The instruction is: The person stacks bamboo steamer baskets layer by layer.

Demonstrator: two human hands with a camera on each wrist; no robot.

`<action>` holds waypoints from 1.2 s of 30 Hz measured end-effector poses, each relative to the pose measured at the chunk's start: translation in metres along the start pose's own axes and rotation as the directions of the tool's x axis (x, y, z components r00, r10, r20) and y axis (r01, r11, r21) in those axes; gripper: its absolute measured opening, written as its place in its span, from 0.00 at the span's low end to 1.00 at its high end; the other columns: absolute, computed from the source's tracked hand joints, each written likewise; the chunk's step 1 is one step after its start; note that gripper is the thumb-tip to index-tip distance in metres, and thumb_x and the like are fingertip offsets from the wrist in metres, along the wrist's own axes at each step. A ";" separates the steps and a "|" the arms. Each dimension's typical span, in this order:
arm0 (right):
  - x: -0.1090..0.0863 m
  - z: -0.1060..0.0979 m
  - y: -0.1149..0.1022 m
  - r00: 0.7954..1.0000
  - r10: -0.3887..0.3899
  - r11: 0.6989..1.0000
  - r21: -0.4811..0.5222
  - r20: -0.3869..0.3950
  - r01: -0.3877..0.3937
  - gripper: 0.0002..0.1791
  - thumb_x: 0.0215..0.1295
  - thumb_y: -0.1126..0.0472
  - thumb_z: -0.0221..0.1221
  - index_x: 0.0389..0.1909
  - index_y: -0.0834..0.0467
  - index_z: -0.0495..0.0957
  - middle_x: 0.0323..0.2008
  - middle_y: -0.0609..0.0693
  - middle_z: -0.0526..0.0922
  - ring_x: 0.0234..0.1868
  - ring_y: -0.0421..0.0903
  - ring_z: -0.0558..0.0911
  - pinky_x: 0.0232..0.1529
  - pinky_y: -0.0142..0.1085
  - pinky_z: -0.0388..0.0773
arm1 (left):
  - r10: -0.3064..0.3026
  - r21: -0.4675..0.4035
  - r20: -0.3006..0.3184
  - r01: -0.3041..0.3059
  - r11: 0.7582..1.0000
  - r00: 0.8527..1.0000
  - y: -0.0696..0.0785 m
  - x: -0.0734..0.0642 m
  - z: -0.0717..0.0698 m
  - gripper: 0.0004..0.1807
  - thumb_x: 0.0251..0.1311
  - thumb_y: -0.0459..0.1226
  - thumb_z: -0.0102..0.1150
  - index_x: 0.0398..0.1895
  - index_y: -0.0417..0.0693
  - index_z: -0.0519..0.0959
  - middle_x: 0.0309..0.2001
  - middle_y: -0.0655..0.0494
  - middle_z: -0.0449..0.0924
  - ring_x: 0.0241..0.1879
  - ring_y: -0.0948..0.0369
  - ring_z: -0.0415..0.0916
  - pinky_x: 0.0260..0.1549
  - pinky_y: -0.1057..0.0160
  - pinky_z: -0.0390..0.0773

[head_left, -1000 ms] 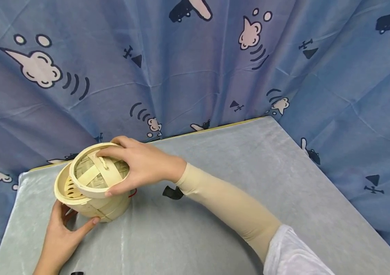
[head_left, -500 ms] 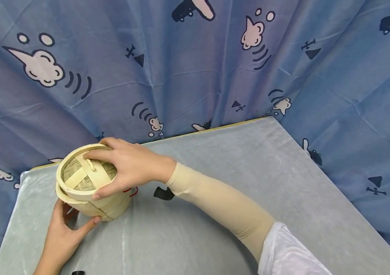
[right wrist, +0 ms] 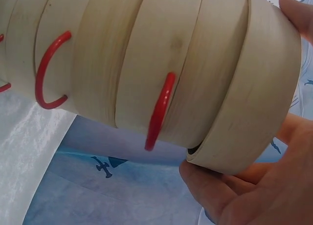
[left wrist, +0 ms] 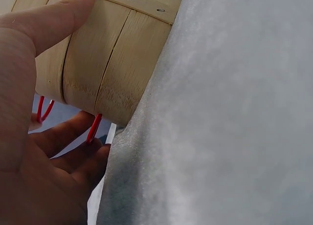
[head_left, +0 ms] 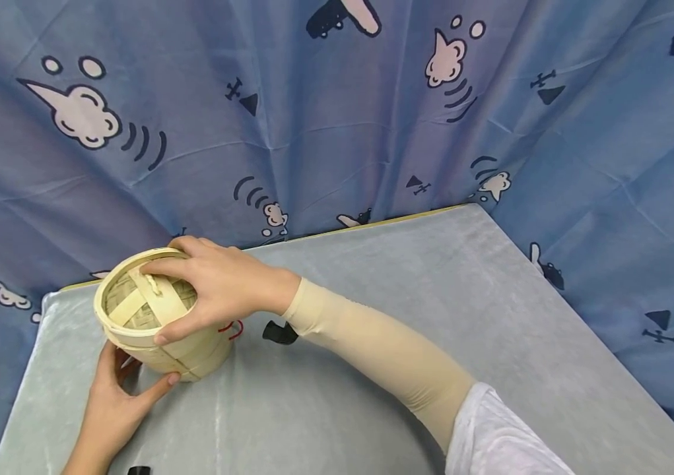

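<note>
A round bamboo steamer (head_left: pixel 194 356) stands at the table's left side, with red loops (head_left: pixel 237 330) on its flank. Its woven lid (head_left: pixel 148 302) has crossed strips and a small rope handle, and sits on the top rim. My right hand (head_left: pixel 226 280) grips the lid by its edge, fingers at the far side and thumb at the near side. In the right wrist view a small dark gap shows under the lid band (right wrist: pixel 249 98). My left hand (head_left: pixel 113 406) holds the lower wall, with the thumb in front; the left wrist view shows fingers beside a red loop (left wrist: pixel 94 128).
A grey cloth covers the table (head_left: pixel 372 369). A small black object (head_left: pixel 280 332) lies under the right wrist, and another black piece (head_left: pixel 138 470) shows at the bottom edge. A blue patterned curtain (head_left: pixel 325 132) hangs behind and at the right.
My right hand has moved the lid left, from partly off the steamer to over its top, hiding the slotted inside. The left hand keeps its hold on the wall.
</note>
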State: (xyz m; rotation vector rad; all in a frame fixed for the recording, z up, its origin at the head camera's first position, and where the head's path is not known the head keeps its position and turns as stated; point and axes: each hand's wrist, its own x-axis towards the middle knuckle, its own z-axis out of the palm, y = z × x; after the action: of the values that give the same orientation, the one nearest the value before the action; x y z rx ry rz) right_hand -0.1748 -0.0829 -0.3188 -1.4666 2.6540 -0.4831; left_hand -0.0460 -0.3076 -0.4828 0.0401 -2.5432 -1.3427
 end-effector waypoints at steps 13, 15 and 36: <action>0.006 -0.003 -0.004 1.000 -0.016 0.999 -0.029 0.008 0.016 0.54 0.41 0.16 0.58 0.73 0.30 0.60 0.69 0.43 0.60 0.61 0.39 0.65 0.52 0.34 0.72 | 0.020 -0.004 0.009 -0.020 1.000 1.000 -0.001 0.002 -0.001 0.63 0.43 0.34 0.82 0.78 0.67 0.50 0.66 0.57 0.60 0.60 0.70 0.61 0.50 0.82 0.64; 0.007 -0.003 -0.005 1.000 -0.020 0.999 -0.040 0.008 0.020 0.54 0.41 0.15 0.57 0.73 0.30 0.60 0.69 0.43 0.60 0.62 0.39 0.65 0.52 0.34 0.73 | 0.019 -0.004 0.012 -0.019 1.000 1.000 -0.001 0.002 -0.001 0.63 0.43 0.34 0.82 0.78 0.67 0.50 0.66 0.57 0.60 0.60 0.70 0.61 0.50 0.82 0.64; 0.011 0.001 -0.011 0.999 0.007 0.997 -0.076 0.041 -0.004 0.56 0.41 0.14 0.56 0.74 0.30 0.58 0.70 0.43 0.60 0.62 0.40 0.66 0.53 0.35 0.73 | 0.052 -0.017 0.003 -0.052 0.998 0.999 -0.001 0.001 -0.001 0.62 0.43 0.32 0.81 0.78 0.65 0.52 0.65 0.58 0.62 0.61 0.70 0.62 0.51 0.81 0.64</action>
State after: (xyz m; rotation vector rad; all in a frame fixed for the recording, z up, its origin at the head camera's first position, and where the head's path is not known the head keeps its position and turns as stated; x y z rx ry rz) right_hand -0.1714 -0.0980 -0.3152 -1.4714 2.6711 -0.3512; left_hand -0.0470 -0.3088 -0.4825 -0.0317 -2.5174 -1.3457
